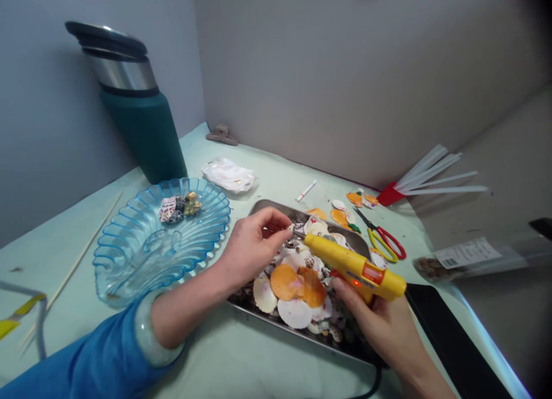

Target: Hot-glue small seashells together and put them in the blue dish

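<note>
My right hand (383, 324) is wrapped round the grip of a yellow hot glue gun (345, 258) with a lit red light on its side. The gun's metal nozzle points left, at the fingertips of my left hand (252, 241). Thumb and forefinger of that hand pinch a small whitish piece (291, 228), mostly hidden, right at the nozzle. Both hands are over a metal tray (276, 324) heaped with seashells. Orange scallop shells (287, 281) and a white scallop shell (294, 313) lie on top of the heap.
To the left stands a blue glass shell-shaped dish (142, 244) holding several shells. Behind it is a green bottle (142, 134). Right of the tray are red-and-yellow-handled pliers (383, 241), glue sticks (435, 172) in a red holder and a black slab (452, 336). A black cord (375, 384) runs below.
</note>
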Tool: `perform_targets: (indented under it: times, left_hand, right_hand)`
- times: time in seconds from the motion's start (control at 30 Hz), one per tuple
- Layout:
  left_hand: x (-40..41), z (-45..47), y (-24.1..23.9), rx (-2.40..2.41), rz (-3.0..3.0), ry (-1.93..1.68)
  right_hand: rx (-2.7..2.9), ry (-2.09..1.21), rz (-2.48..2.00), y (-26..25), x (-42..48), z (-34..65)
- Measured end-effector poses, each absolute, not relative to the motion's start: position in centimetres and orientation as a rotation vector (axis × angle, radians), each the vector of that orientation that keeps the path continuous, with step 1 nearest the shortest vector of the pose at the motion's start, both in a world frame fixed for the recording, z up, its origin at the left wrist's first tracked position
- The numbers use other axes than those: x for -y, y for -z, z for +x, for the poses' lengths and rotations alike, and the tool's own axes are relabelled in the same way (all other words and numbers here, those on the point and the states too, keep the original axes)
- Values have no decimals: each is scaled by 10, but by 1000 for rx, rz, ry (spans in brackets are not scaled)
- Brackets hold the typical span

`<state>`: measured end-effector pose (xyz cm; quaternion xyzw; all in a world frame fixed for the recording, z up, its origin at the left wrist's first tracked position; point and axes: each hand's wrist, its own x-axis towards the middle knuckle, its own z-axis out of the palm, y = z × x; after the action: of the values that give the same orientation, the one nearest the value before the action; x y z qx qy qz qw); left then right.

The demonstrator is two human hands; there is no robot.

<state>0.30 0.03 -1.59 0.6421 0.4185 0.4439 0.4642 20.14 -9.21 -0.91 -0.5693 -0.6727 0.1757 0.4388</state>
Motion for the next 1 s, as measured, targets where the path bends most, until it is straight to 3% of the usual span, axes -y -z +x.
perform_targets:
  times: [1.0]
  left_hand:
    - [5,1,9,-1094,1756,-1097]
  right_hand:
    - [1675,-448,-1489,9,92,202]
